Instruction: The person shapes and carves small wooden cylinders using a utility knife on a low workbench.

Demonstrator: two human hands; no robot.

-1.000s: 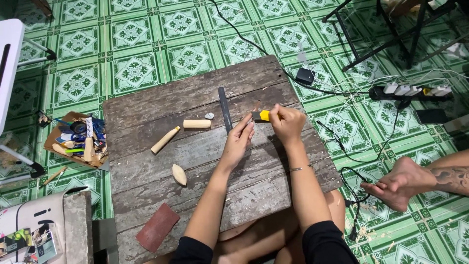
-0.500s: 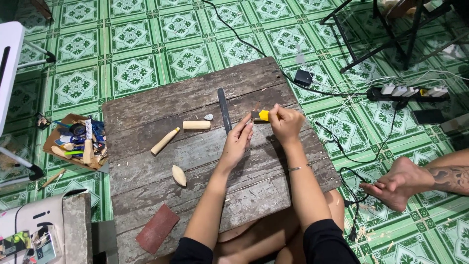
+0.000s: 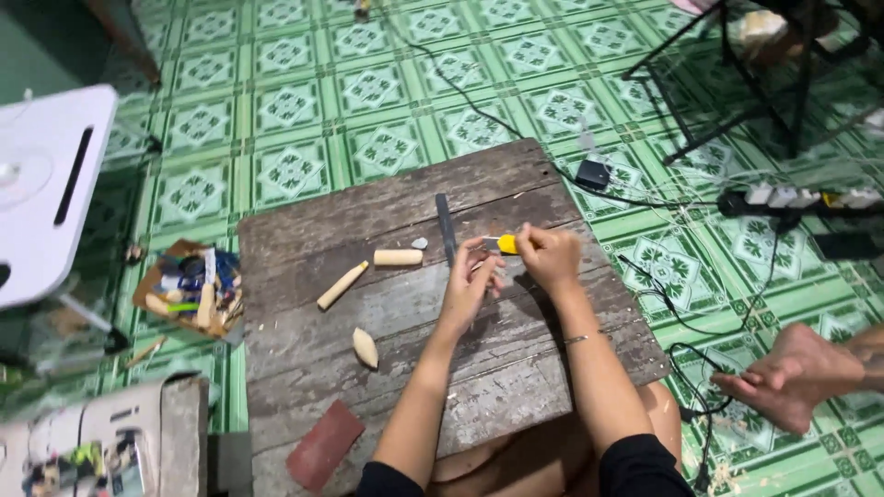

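Note:
My right hand (image 3: 549,257) grips a yellow-handled knife (image 3: 505,244) over the weathered wooden board (image 3: 405,304). My left hand (image 3: 471,279) sits right beside it with curled fingers; whether it holds a small piece is hidden. Left of my hands lie a dark flat file (image 3: 446,226), a short pale wooden cylinder (image 3: 398,258), a longer tapered wooden stick (image 3: 342,284) and an oval carved wooden piece (image 3: 366,348).
A reddish sanding block (image 3: 323,445) lies at the board's near left corner. A cardboard tray of tools (image 3: 189,290) sits on the green tiled floor to the left. Cables and a power strip (image 3: 792,198) run at right. Another person's foot (image 3: 792,377) rests at right.
The camera view has shifted slightly. My hands stay together at the same spot on the board; the wooden pieces have not moved.

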